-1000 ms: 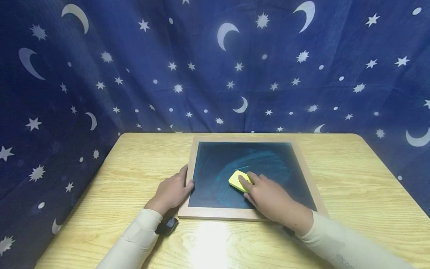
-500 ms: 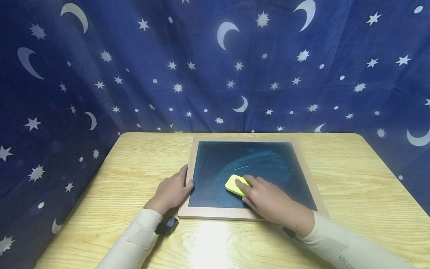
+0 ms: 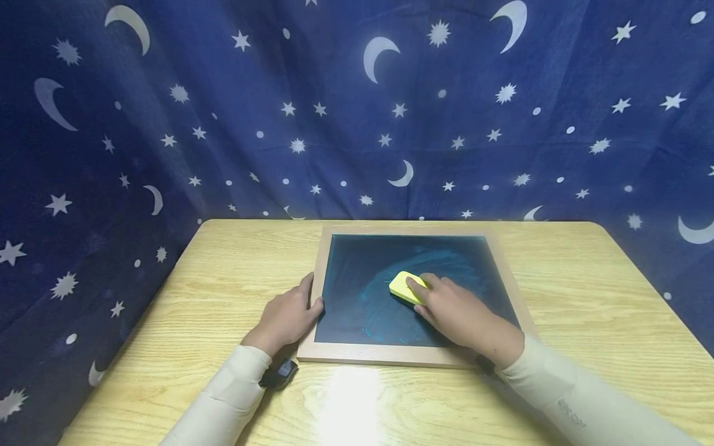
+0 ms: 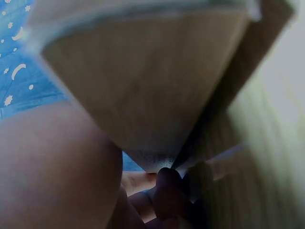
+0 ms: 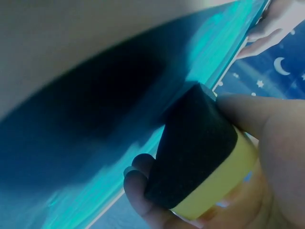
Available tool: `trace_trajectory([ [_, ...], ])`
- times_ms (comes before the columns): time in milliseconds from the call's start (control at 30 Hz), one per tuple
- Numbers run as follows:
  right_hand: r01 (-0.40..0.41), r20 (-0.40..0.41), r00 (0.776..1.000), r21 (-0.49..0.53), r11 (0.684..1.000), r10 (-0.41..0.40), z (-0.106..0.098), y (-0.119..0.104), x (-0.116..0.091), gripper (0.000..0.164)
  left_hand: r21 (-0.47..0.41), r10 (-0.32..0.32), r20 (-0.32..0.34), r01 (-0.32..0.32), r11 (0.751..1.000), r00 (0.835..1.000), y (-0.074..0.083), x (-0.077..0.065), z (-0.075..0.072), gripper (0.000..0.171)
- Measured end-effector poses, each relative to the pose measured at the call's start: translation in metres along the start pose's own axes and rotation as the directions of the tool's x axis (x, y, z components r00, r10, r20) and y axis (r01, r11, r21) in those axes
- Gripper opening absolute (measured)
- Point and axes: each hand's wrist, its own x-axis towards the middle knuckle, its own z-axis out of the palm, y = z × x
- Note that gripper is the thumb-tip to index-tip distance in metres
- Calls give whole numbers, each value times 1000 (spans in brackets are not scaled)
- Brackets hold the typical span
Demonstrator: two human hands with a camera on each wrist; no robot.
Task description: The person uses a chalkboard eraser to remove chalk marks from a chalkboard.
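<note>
A small chalkboard [image 3: 351, 266] with a pale wooden frame lies on the table, its dark surface smeared with blue-green chalk. My left hand [image 3: 287, 317] holds the board's left side, thumb over the frame [image 4: 147, 81] and fingers along its outer edge. With my right hand [image 3: 460, 316] I grip a yellow board eraser [image 3: 403, 285] near the middle of the board. Thumb and fingers pinch the eraser's sides, one finger lying on top. In the right wrist view, the eraser's black felt [image 5: 190, 148] faces the board; full contact cannot be judged.
The light wood-grain table [image 3: 586, 297] extends around the board on all sides. A blue curtain [image 3: 334, 111] with moons and stars hangs behind and to the left. Black straps with a small device [image 3: 279, 375] sit at my left wrist.
The eraser in my right hand first slid slightly toward me and left, then moved away and right, now mostly covering a short chalk line. My left hand stays on the frame.
</note>
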Motion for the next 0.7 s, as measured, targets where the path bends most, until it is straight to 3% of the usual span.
trace_trajectory([
  [400,-105,-73,992,10,994,105,4,36,4,48,5,-1,-2,1,1000,1000,0,0,0,68],
  [700,-161,-119,980,-24,987,158,3,49,1,47,4,-4,1,4,1000,1000,0,0,0,68],
])
